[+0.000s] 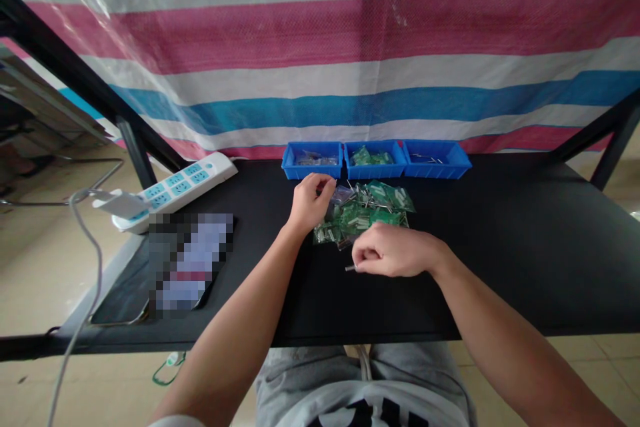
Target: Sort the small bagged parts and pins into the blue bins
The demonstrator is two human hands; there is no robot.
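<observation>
My left hand [310, 199] reaches forward over the black table [500, 247], fingers curled at the left edge of a pile of small green packets and metal pins [367, 213]; whether it grips one is hidden. My right hand [387, 252] is closed just in front of the pile, pinching a small silvery pin [350, 268] that sticks out to the left. Behind the pile stand three blue bins: the left bin [313, 160] holds clear bags, the middle bin [373, 159] holds green packets, the right bin [435, 159] holds a few metal pins.
A white power strip [175, 188] with a plug and cable lies at the table's left rear. A phone [190, 260] lies flat near the left front. A striped tarp [320, 47] hangs behind the table. Black frame bars rise at both sides.
</observation>
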